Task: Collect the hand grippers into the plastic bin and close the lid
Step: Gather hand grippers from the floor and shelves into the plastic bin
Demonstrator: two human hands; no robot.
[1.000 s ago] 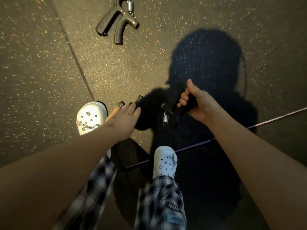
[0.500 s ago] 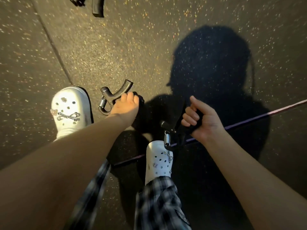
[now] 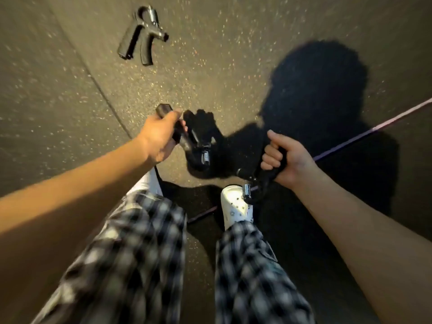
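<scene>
Trousers: 1 pair, loose, black, grey and white check, filling 5 to 8 o'clock.
Patch on the right leg, 5 o'clock: blurred, possibly a printed label.
Clogs: 2, white.
- Right clog, 6 o'clock: perforated, with small charms.
- Left clog, 7 o'clock: mostly hidden.

Forearms: bare down to left hand and right hand.

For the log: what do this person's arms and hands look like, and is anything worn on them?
The left forearm and right forearm are bare, with no sleeves in view. The left hand and right hand wear no gloves, and no watch, bracelet or ring shows. Motion blur softens fine detail.
</scene>
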